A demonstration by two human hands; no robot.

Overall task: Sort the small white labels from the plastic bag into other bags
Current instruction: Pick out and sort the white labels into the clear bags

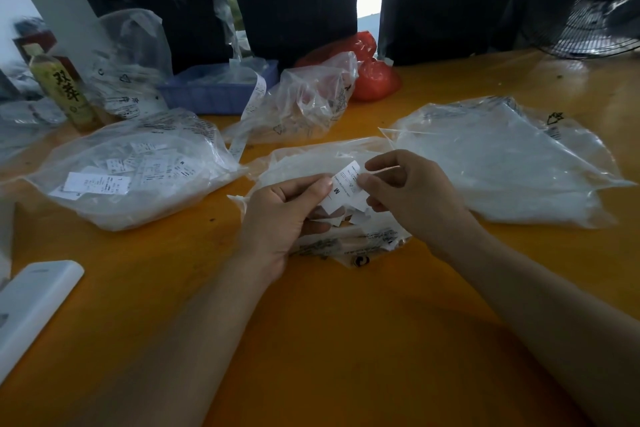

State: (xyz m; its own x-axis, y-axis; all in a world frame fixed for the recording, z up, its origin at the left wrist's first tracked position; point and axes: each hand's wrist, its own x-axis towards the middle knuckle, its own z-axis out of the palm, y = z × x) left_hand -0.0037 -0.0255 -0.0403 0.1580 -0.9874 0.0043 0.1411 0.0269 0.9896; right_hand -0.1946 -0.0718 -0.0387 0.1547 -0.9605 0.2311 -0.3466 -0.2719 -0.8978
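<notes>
Head view: both hands work over the middle bag (311, 156) on the orange table (346, 340). Left hand (280, 215) is curled round a small bunch of labels (341, 213), thumb pressed on the top one. Right hand (408, 191) pinches the far edge of that top label (348, 184) between thumb and forefinger, its other fingers loosely bent. The label is printed with an "M", so the step in hand looks like reading the size and peeling one label off the bunch.

Next, I judge, the right hand must slide that label free without dragging its neighbours, then carry it to the bag that matches its size; which bag takes "M" cannot be told.

Left bag (131, 177) lies open-mouthed and holds many white labels, one seemingly marked "S". Right bag (502, 163) lies flat with pale contents too blurred to read. Behind, a crumpled bag (304, 100) holds little that can be made out, and a strip of labels (254, 97) trails down from a blue tray (207, 97). A red bag (374, 76), a bottle (59, 87) and a fan (588, 28) stand at the back.
</notes>
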